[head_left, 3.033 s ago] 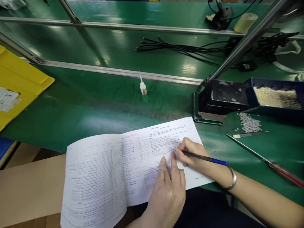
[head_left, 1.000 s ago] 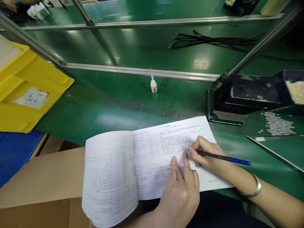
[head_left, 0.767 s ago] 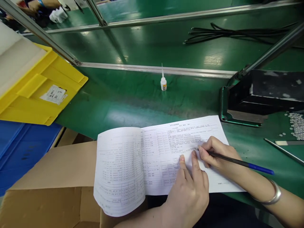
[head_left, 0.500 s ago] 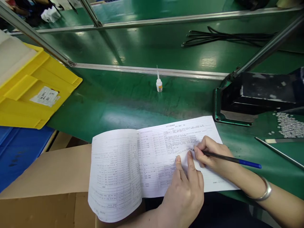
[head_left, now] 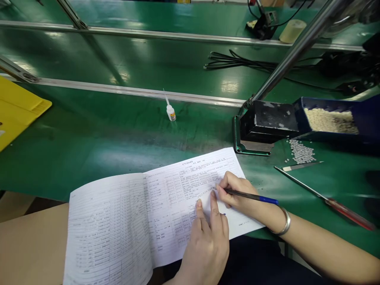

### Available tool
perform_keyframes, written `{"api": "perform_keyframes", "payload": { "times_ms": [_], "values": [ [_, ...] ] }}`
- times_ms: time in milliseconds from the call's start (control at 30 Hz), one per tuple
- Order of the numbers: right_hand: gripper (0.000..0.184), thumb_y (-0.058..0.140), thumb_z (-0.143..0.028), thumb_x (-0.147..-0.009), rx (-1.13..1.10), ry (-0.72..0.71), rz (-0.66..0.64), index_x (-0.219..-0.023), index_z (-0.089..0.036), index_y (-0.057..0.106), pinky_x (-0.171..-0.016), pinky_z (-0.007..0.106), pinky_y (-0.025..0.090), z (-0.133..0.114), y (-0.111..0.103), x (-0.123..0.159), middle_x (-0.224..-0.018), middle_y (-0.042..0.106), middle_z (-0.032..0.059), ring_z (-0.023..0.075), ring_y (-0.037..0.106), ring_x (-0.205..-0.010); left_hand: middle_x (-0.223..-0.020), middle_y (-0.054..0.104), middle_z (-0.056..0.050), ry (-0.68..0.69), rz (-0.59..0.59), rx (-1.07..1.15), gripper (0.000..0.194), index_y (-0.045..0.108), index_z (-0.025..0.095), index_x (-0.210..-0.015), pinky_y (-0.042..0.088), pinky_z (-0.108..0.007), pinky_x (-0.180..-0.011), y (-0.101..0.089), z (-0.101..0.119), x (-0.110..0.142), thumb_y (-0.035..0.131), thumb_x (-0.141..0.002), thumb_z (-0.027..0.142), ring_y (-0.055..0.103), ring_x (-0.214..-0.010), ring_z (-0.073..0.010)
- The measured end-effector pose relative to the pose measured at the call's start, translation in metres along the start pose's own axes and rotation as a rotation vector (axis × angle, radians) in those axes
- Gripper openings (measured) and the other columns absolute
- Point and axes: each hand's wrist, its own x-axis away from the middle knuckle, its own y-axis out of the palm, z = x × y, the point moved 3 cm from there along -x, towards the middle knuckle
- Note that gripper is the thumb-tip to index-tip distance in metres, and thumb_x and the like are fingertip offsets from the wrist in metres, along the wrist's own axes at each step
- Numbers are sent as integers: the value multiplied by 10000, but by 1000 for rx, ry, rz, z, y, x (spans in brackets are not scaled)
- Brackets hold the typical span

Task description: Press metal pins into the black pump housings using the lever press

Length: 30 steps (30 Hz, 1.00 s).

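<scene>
An open booklet of printed sheets [head_left: 166, 221] lies at the table's front edge, its left page curling over the side. My right hand [head_left: 234, 190] grips a dark pen with a blue end [head_left: 252, 194], its tip at the right page beside a line of handwriting. Just left of the pen tip, my left hand [head_left: 208, 237] rests on the same page with index finger and thumb stretched out and apart, holding nothing. A silver bangle [head_left: 285, 222] circles my right wrist.
A small white bottle with a thin nozzle [head_left: 171, 113] stands on the green table [head_left: 118, 138]. To the right are a black block [head_left: 270, 120], a blue bin of pale pieces [head_left: 332, 120], small clear beads [head_left: 301, 151], tweezers [head_left: 303, 166] and a red-handled screwdriver [head_left: 350, 213]. A yellow crate [head_left: 20, 107] stands left.
The view has swung right, so everything sits further left and the blue bin and screwdriver handle show. The pen remains at nearly the same spot on the page, with both hands still there.
</scene>
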Motion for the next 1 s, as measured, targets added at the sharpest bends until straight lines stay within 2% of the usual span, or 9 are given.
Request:
{"api": "perform_keyframes", "payload": {
  "times_ms": [133,300,433,600,767,1000],
  "values": [
    [206,546,-252,-924,7,-22,-1,-784,-232,395,-469,198,351,0,0,-1,-554,538,-69,83,487,-450,-1423,552,-240,-11,44,-12,241,704,63,-1062,644,-409,-730,3,2,1,628,-864,178,650,-1137,-466],
    [221,548,-242,-920,28,-43,39,-775,-234,381,-460,194,348,1,1,-2,-536,520,-79,79,473,-432,-1460,504,-245,-5,-24,-4,224,699,66,-1074,643,-423,-780,2,2,0,629,-887,169,635,-1166,-457],
    [207,557,-251,-927,10,-33,29,-789,-233,404,-455,185,362,3,3,-1,-539,547,-77,77,495,-426,-1458,505,-249,-17,-17,29,183,701,64,-1019,642,-426,-747,0,1,0,648,-868,152,635,-1156,-474],
    [211,565,-245,-913,-2,9,40,-783,-236,399,-441,179,369,3,2,-1,-500,538,-88,78,509,-395,-1442,534,-236,9,-20,-4,176,698,77,-1006,644,-406,-707,0,0,0,585,-893,151,647,-1146,-462],
    [212,541,-261,-912,-34,40,51,-768,-242,386,-430,186,383,-2,0,-2,-481,554,-79,91,530,-386,-1411,547,-279,27,58,12,200,689,46,-990,647,-408,-692,4,0,1,579,-872,165,663,-1099,-480],
    [218,554,-290,-914,14,79,67,-747,-244,423,-458,203,412,0,0,3,-480,590,-68,98,550,-400,-1412,551,-275,56,20,-43,290,662,32,-1122,628,-424,-845,3,-1,3,568,-890,179,688,-1096,-418]
  ]
}}
